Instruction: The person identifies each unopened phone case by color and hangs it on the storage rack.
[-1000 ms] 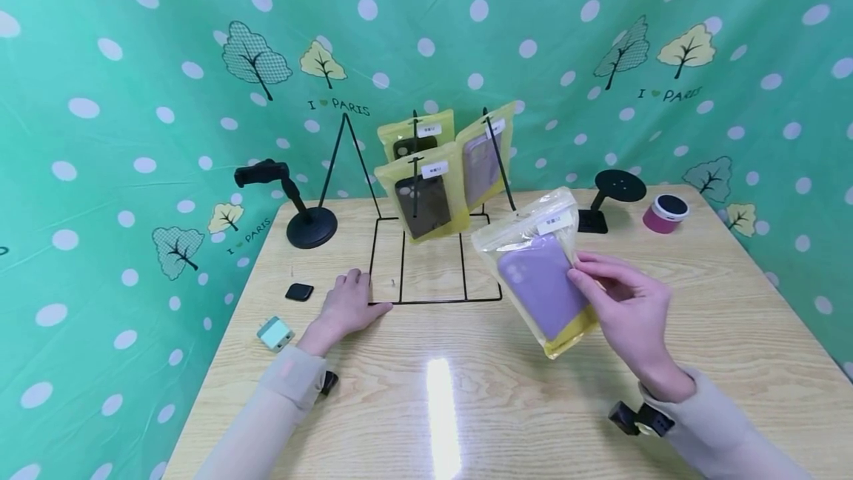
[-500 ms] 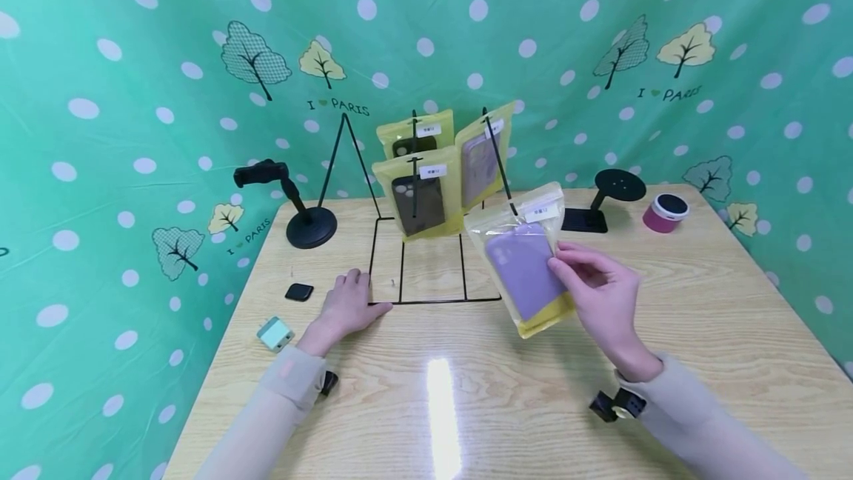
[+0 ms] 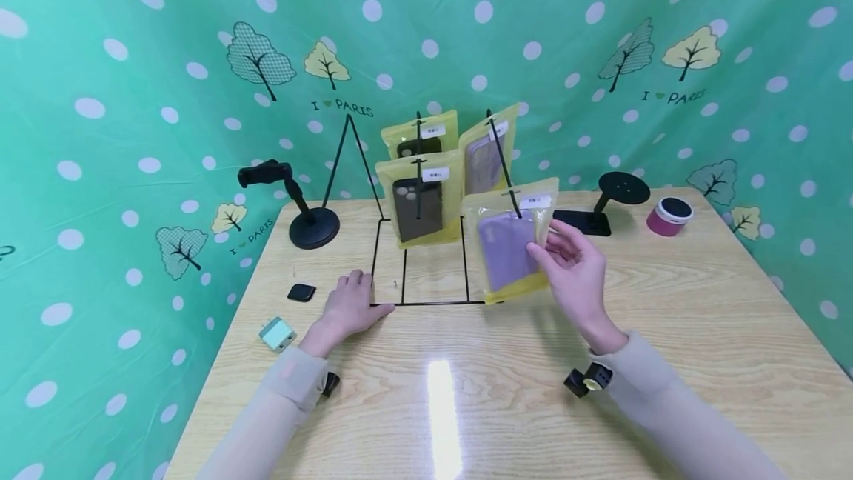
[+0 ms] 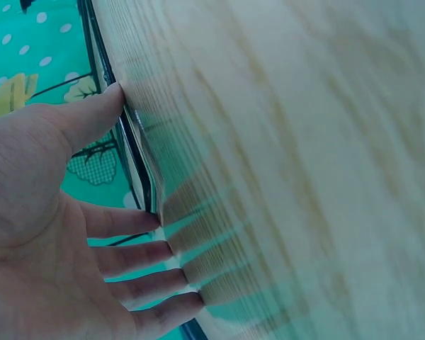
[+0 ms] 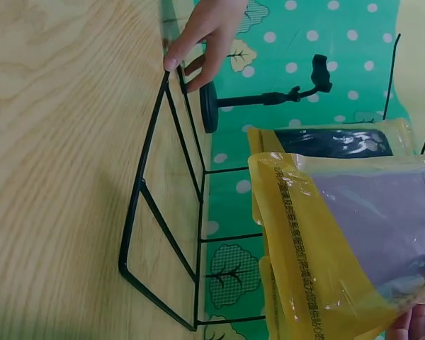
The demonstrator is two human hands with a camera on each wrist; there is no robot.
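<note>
My right hand [image 3: 578,269] pinches the right edge of a clear-and-yellow pouch [image 3: 520,291] with a purple phone case [image 3: 503,243] inside. The pouch's top overlaps the front end of the rack's right prong, its white label just beside it. In the right wrist view, the purple-case pouch [image 5: 354,212] covers most of the others. My left hand [image 3: 349,302] rests at the front left corner of the black wire rack [image 3: 433,304]. Its fingers are spread, with the thumb along the front wire; the left wrist view shows the fingertips [image 4: 171,249] down on the tabletop.
Pouches with dark phone cases [image 3: 418,210] hang on the middle prong, and another purple one [image 3: 486,158] hangs behind on the right prong. A black phone stand [image 3: 315,227], a black disc stand [image 3: 623,189], a pink jar [image 3: 668,217], a charger [image 3: 277,334] and a small black item [image 3: 302,292] stand around.
My right hand has moved left and away from me with the purple phone case pouch, bringing its top to the right prong. The pouch hangs straighter. My left hand stays in place.
</note>
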